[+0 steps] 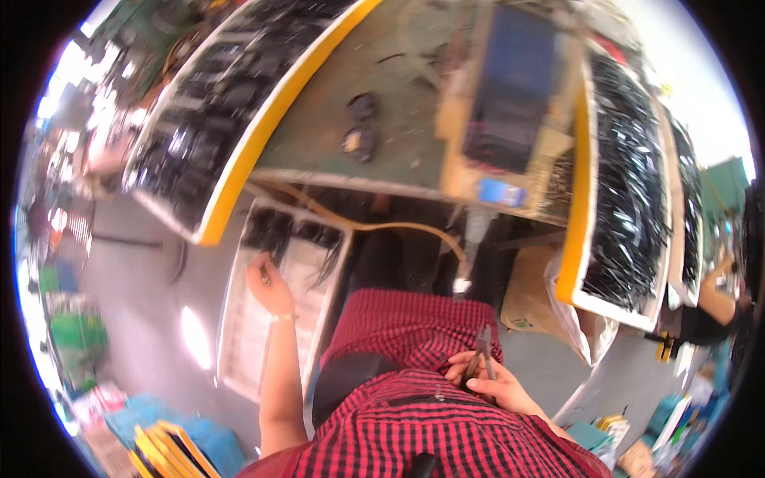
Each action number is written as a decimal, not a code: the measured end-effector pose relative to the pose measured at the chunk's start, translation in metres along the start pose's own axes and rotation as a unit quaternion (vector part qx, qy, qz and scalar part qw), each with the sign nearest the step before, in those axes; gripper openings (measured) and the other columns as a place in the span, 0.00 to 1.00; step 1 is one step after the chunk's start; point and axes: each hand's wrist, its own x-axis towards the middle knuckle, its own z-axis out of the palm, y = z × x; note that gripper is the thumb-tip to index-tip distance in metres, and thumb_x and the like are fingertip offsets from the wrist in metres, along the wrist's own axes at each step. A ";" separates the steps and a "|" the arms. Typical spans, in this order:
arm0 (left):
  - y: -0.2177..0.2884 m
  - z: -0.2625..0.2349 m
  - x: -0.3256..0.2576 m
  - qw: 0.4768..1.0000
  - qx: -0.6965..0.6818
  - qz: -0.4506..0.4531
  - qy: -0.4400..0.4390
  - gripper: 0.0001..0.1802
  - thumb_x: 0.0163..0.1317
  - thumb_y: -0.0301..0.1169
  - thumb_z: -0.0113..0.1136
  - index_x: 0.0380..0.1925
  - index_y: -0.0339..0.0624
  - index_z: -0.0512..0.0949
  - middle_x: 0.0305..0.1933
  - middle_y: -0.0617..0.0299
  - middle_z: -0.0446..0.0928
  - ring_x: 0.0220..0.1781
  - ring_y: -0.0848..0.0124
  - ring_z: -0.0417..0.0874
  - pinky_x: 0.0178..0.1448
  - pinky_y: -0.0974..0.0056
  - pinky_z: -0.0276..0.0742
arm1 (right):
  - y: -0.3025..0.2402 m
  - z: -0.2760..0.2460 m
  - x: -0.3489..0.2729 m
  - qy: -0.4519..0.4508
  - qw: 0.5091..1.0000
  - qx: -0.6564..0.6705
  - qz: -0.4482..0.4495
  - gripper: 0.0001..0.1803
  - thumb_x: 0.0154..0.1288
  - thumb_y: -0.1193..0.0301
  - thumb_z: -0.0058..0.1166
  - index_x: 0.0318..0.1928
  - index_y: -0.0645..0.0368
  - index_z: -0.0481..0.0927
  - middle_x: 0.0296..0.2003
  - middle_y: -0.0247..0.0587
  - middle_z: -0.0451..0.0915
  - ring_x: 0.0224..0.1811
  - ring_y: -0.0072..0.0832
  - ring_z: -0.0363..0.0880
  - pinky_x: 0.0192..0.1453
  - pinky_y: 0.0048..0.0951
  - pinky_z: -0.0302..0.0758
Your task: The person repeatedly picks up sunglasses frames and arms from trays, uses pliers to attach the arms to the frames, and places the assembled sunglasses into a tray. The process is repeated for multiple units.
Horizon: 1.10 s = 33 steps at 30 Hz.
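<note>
My left hand (269, 288) hovers above a long white tray (231, 334) on my left. Its fingers are drawn together at the tips, and whatever small thing they pinch is too blurred to make out. Just beyond those fingertips, bundled black parts (269, 229) lie in the tray's far end. Close to my lap, my right hand (496, 389) is wrapped around a pair of pliers (483, 344). The jaws point up and away from me; the handles are partly hidden by the fingers.
Ahead stands a green-topped workbench (319, 143) with two small dark round parts (361, 127). A yellow-edged bin (215, 111) of black parts flanks its left; another bin (625, 183) of black strips is at right. A yellowish hose (374, 226) hangs under the bench edge.
</note>
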 end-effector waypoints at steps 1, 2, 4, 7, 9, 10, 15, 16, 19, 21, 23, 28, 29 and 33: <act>-0.058 -0.010 -0.012 0.980 -0.074 -0.180 0.042 0.12 0.61 0.18 0.51 0.44 0.33 0.78 0.39 0.57 0.80 0.37 0.67 0.78 0.40 0.66 0.74 | -0.002 0.005 -0.001 0.009 1.000 0.027 0.007 0.27 0.64 0.72 0.54 0.63 0.65 0.65 0.50 0.42 0.76 0.54 0.28 0.73 0.64 0.30 0.66; -0.132 -0.022 -0.027 0.929 -0.069 -0.338 0.137 0.13 0.60 0.22 0.51 0.45 0.32 0.76 0.37 0.58 0.80 0.36 0.69 0.79 0.42 0.66 0.76 | -0.004 0.009 -0.002 0.031 0.998 0.044 0.018 0.29 0.63 0.73 0.55 0.63 0.66 0.64 0.50 0.43 0.77 0.54 0.29 0.73 0.64 0.31 0.65; -0.201 -0.040 -0.047 0.895 0.003 -0.418 0.156 0.11 0.59 0.24 0.55 0.41 0.32 0.78 0.35 0.55 0.81 0.34 0.66 0.81 0.43 0.65 0.77 | -0.004 0.010 -0.001 0.066 0.997 0.025 0.012 0.30 0.62 0.74 0.55 0.63 0.68 0.64 0.49 0.45 0.77 0.53 0.30 0.74 0.64 0.31 0.65; -0.193 -0.024 -0.064 0.940 0.166 -0.298 -0.011 0.08 0.59 0.25 0.57 0.37 0.33 0.80 0.35 0.52 0.82 0.36 0.64 0.82 0.44 0.63 0.77 | -0.003 0.011 0.006 0.093 0.993 0.057 0.033 0.30 0.61 0.74 0.55 0.63 0.68 0.63 0.49 0.46 0.78 0.53 0.30 0.75 0.63 0.31 0.66; -0.180 0.005 -0.058 0.939 0.145 -0.308 -0.056 0.10 0.60 0.29 0.58 0.37 0.33 0.81 0.35 0.49 0.83 0.38 0.58 0.84 0.46 0.59 0.77 | -0.011 0.017 0.011 0.107 0.990 0.070 0.051 0.30 0.61 0.74 0.55 0.62 0.69 0.62 0.49 0.46 0.78 0.53 0.30 0.75 0.63 0.31 0.67; -0.174 0.020 -0.053 0.934 0.170 -0.302 -0.084 0.11 0.60 0.31 0.57 0.37 0.36 0.81 0.37 0.49 0.83 0.40 0.55 0.84 0.47 0.57 0.77 | -0.013 0.017 0.014 0.105 0.991 0.055 0.060 0.30 0.61 0.74 0.55 0.62 0.69 0.62 0.49 0.46 0.78 0.53 0.30 0.75 0.63 0.31 0.67; -0.163 0.120 -0.034 0.914 0.178 -0.287 -0.223 0.19 0.62 0.42 0.55 0.38 0.37 0.82 0.40 0.43 0.82 0.45 0.46 0.83 0.51 0.50 0.77 | -0.020 0.019 0.026 0.136 0.987 0.034 0.077 0.29 0.62 0.73 0.54 0.61 0.70 0.62 0.49 0.46 0.79 0.52 0.30 0.76 0.63 0.30 0.67; -0.193 0.139 -0.040 0.887 0.189 -0.346 -0.238 0.20 0.62 0.43 0.55 0.38 0.35 0.83 0.40 0.42 0.82 0.46 0.46 0.83 0.51 0.50 0.77 | -0.023 0.020 0.028 0.140 0.986 0.034 0.085 0.29 0.63 0.73 0.54 0.61 0.70 0.62 0.49 0.46 0.79 0.52 0.30 0.76 0.62 0.30 0.67; -0.190 0.166 -0.030 0.842 0.302 -0.366 -0.256 0.28 0.63 0.48 0.53 0.36 0.27 0.82 0.42 0.36 0.81 0.49 0.45 0.83 0.54 0.50 0.77 | -0.031 0.024 0.033 0.178 0.980 0.023 0.088 0.27 0.64 0.74 0.52 0.61 0.71 0.62 0.48 0.47 0.79 0.51 0.30 0.76 0.61 0.30 0.69; -0.195 0.185 -0.027 0.830 0.306 -0.403 -0.235 0.28 0.64 0.48 0.53 0.38 0.27 0.81 0.42 0.38 0.81 0.49 0.46 0.83 0.54 0.50 0.77 | -0.032 0.033 0.032 0.211 0.974 0.017 0.080 0.26 0.65 0.74 0.51 0.61 0.71 0.63 0.48 0.47 0.79 0.51 0.29 0.76 0.60 0.29 0.69; -0.188 0.183 -0.030 0.844 0.257 -0.440 -0.166 0.29 0.64 0.50 0.53 0.39 0.29 0.81 0.42 0.39 0.82 0.49 0.47 0.83 0.53 0.50 0.77 | -0.034 0.037 0.033 0.226 0.970 0.009 0.085 0.25 0.65 0.74 0.51 0.61 0.70 0.64 0.48 0.46 0.79 0.51 0.29 0.76 0.60 0.29 0.69; -0.219 0.146 -0.052 0.843 0.203 -0.471 -0.161 0.27 0.64 0.52 0.55 0.38 0.34 0.82 0.41 0.42 0.82 0.47 0.47 0.83 0.51 0.50 0.77 | -0.028 0.029 0.034 0.194 0.976 -0.017 0.102 0.24 0.67 0.73 0.51 0.61 0.69 0.64 0.48 0.44 0.79 0.51 0.27 0.76 0.61 0.28 0.67; -0.229 0.135 -0.056 0.851 0.216 -0.450 -0.166 0.26 0.63 0.50 0.57 0.38 0.34 0.82 0.39 0.42 0.83 0.45 0.47 0.83 0.50 0.50 0.77 | -0.027 0.027 0.036 0.179 0.977 -0.053 0.099 0.25 0.67 0.73 0.52 0.61 0.69 0.65 0.47 0.41 0.79 0.51 0.25 0.75 0.62 0.27 0.66; -0.158 0.101 -0.008 0.870 0.190 -0.409 -0.200 0.21 0.59 0.44 0.64 0.34 0.33 0.81 0.34 0.47 0.83 0.40 0.53 0.85 0.46 0.53 0.78 | -0.014 0.034 0.035 0.157 0.975 -0.138 0.076 0.24 0.65 0.73 0.56 0.60 0.67 0.67 0.47 0.37 0.80 0.52 0.22 0.74 0.62 0.25 0.65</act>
